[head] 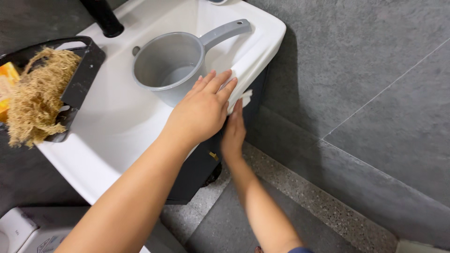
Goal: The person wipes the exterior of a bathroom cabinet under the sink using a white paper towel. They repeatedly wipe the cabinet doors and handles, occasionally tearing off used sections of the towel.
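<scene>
Left grip (pixel 201 110) flat on sink rim (pixel 262 44), right grip (pixel 233 133) below edge

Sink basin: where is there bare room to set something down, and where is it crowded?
The sink is bare between the black rack and the grey ladle pot, down to its near rim. It is crowded at the front edge, where the left hand presses a white cloth and the right hand reaches underneath.

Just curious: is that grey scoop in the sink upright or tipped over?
Upright. The grey scoop stands in the white sink, mouth up, handle pointing away, a little water inside.
</scene>
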